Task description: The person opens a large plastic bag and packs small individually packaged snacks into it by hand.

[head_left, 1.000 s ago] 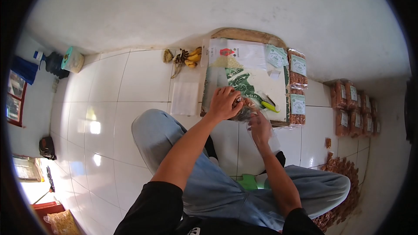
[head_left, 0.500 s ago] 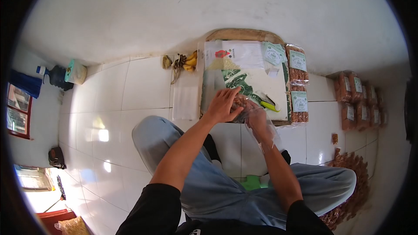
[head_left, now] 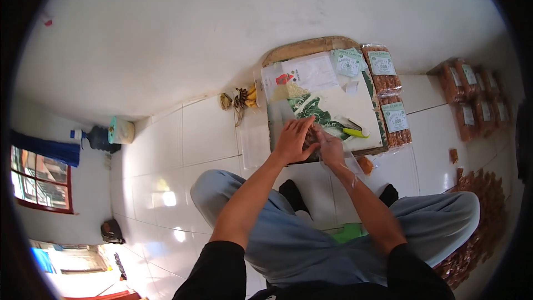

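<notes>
A clear plastic bag (head_left: pixel 355 170) hangs around my right wrist and forearm, its sheet loose and shiny. My right hand (head_left: pixel 332 147) seems to be inside it, with fingers curled around brown snack pieces (head_left: pixel 314 133). From the other side, my left hand (head_left: pixel 294 140) presses on the same bag, its fingers bent over the pieces. Both hands are at the front edge of the low board (head_left: pixel 363 114). My fingers hide most of the contents. A green-handled cutter (head_left: pixel 355 132) lies on the board, right of my hands.
Printed labels (head_left: pixel 348 64) and a white plastic sheet (head_left: pixel 316 72) lie on the board. Labelled snack packs (head_left: pixel 395 119) line its right side; more packs (head_left: pixel 472 91) are stacked farther right. Bananas (head_left: pixel 251 95) sit at left. Many small packets (head_left: pixel 480 216) are heaped by my right knee.
The view has turned, so the room appears shifted rightward. My hands have drawn closer together over the bag. A small orange-brown packet now shows beside my right wrist.
</notes>
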A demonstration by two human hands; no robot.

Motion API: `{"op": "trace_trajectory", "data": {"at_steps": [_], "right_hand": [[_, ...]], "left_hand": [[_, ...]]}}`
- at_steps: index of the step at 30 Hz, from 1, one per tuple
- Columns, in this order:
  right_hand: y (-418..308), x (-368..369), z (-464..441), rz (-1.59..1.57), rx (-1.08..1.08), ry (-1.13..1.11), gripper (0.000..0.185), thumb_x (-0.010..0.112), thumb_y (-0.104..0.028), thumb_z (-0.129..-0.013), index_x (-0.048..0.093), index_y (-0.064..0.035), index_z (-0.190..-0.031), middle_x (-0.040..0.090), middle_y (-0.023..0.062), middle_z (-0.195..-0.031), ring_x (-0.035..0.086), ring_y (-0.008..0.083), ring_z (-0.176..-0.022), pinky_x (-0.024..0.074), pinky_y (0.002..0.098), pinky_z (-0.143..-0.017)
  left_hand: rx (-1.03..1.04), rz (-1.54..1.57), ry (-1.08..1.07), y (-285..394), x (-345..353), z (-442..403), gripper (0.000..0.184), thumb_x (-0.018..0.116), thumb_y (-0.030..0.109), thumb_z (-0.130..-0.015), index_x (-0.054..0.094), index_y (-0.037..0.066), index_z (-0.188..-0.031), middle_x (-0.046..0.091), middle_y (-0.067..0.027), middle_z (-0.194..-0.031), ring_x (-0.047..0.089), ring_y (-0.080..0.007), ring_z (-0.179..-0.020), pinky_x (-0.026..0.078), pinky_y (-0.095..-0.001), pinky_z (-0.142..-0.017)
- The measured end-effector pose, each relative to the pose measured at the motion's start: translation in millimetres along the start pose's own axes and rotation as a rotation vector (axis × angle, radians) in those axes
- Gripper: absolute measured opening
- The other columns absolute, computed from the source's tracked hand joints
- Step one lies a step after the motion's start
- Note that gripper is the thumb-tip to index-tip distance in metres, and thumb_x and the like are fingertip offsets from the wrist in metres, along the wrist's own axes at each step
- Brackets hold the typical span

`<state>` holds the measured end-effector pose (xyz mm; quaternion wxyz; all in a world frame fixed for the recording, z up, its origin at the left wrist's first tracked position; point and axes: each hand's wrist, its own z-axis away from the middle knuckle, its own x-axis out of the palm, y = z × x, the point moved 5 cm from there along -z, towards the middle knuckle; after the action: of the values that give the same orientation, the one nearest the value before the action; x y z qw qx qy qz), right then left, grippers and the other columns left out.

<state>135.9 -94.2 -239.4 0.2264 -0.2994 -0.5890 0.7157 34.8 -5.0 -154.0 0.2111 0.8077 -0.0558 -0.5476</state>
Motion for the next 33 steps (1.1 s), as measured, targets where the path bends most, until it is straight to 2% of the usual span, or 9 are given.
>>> {"op": "trace_trajectory", "data": {"at_steps": [5,7,8,9,12,14,17,27,33], "right_hand": [[-2,0,-2,0.157,-0.009,-0.207,0.036,0.053,-0.026,-0.094,0.060,-0.0065,-0.124,0.067,0.0222,-0.090,0.066,0.0367,-0.084,0.0500,0.0438,-0.075],[-5,-5,-4,0.215,-0.053,-0.170,0.037,0.055,-0.023,-0.094,0.058,-0.0068,-0.128,0.066,0.0156,-0.076,0.061,0.0244,-0.067,0.0479,0.0387,-0.063],[-8,-6,-4,0.279,-0.096,-0.137,0.040,0.057,-0.021,-0.095,0.056,-0.0072,-0.132,0.064,0.0090,-0.061,0.056,0.0121,-0.051,0.0458,0.0336,-0.052],[-14,-4,-1,0.270,-0.095,-0.140,0.040,0.057,-0.021,-0.095,0.056,-0.0072,-0.132,0.064,0.0090,-0.061,0.056,0.0121,-0.051,0.0458,0.0336,-0.052],[-36,-7,6,0.149,0.027,-0.146,0.032,0.055,-0.023,-0.095,0.062,-0.0032,-0.120,0.064,0.0181,-0.065,0.062,0.0246,-0.055,0.0479,0.0388,-0.056],[-61,-9,14,0.364,-0.365,-0.083,0.030,0.050,-0.025,-0.097,0.063,0.0015,-0.105,0.064,0.0256,-0.072,0.064,0.0407,-0.067,0.0485,0.0468,-0.061],[-55,-6,4,0.449,-0.268,-0.105,0.032,0.046,-0.026,-0.098,0.061,0.0016,-0.098,0.062,0.0289,-0.080,0.060,0.0479,-0.079,0.0475,0.0514,-0.068],[-28,2,-3,0.278,-0.227,-0.004,0.028,0.046,-0.023,-0.096,0.060,-0.0010,-0.088,0.064,0.0228,-0.087,0.061,0.0429,-0.080,0.0466,0.0480,-0.070],[-41,-6,13,0.330,-0.528,-0.013,0.024,0.053,-0.018,-0.094,0.064,-0.0005,-0.106,0.066,0.0206,-0.090,0.065,0.0312,-0.072,0.0486,0.0384,-0.065]], "left_hand": [[-0.060,-0.008,0.129,-6,-10,4,0.080,0.068,0.040,-0.081,0.033,0.002,-0.142,0.051,-0.0173,-0.131,0.047,-0.0338,-0.121,0.029,-0.0471,-0.106],[-0.136,-0.080,0.285,-7,-9,11,0.077,0.068,0.040,-0.082,0.035,0.001,-0.141,0.051,-0.0177,-0.131,0.047,-0.0336,-0.122,0.030,-0.0458,-0.106],[-0.504,-0.067,0.289,-25,0,19,0.072,0.065,0.042,-0.084,0.039,0.001,-0.138,0.052,-0.0181,-0.131,0.048,-0.0341,-0.121,0.033,-0.0450,-0.103],[-0.874,-0.053,0.287,-41,9,34,0.068,0.062,0.044,-0.086,0.043,0.002,-0.135,0.052,-0.0184,-0.130,0.049,-0.0346,-0.119,0.036,-0.0441,-0.101],[-1.003,0.281,0.292,-48,17,32,0.060,0.060,0.045,-0.088,0.051,0.001,-0.128,0.056,-0.0205,-0.123,0.053,-0.0357,-0.113,0.041,-0.0430,-0.096],[-0.902,0.172,0.321,-38,16,26,0.058,0.059,0.044,-0.089,0.052,-0.001,-0.127,0.059,-0.0226,-0.115,0.056,-0.0365,-0.106,0.044,-0.0433,-0.091],[-0.758,0.061,0.389,-43,20,27,0.061,0.059,0.044,-0.090,0.050,-0.002,-0.128,0.059,-0.0230,-0.113,0.057,-0.0366,-0.102,0.045,-0.0433,-0.089],[-0.699,0.276,0.339,-47,27,31,0.071,0.063,0.045,-0.089,0.040,-0.002,-0.137,0.057,-0.0226,-0.113,0.057,-0.0357,-0.101,0.046,-0.0401,-0.088],[-0.629,0.185,0.320,-38,19,21,0.064,0.061,0.042,-0.091,0.042,0.001,-0.136,0.053,-0.0231,-0.120,0.051,-0.0356,-0.112,0.042,-0.0424,-0.095]]}}
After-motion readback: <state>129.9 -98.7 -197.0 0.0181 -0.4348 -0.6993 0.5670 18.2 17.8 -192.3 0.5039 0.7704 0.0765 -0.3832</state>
